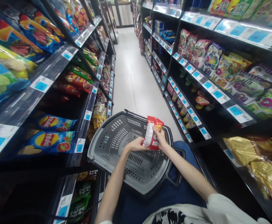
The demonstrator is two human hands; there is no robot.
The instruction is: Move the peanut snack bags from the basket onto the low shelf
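Observation:
A red and white snack bag [150,133] is held between my two hands, above the basket. My left hand [136,144] grips its lower left side. On its right side, my right hand [160,137] holds the edge, fingers partly hidden behind the bag. Beneath them is a grey plastic shopping basket [96,140] with slotted walls and a black rim. No goods show inside the part of the basket that I can see.
A left shelf [52,68] carries chip bags, among them blue Lay's bags [49,140]. On the right shelf [219,93] stand gummy candy bags [245,84], with gold packets [261,165] lower down. A pale tiled aisle [128,68] runs ahead between them.

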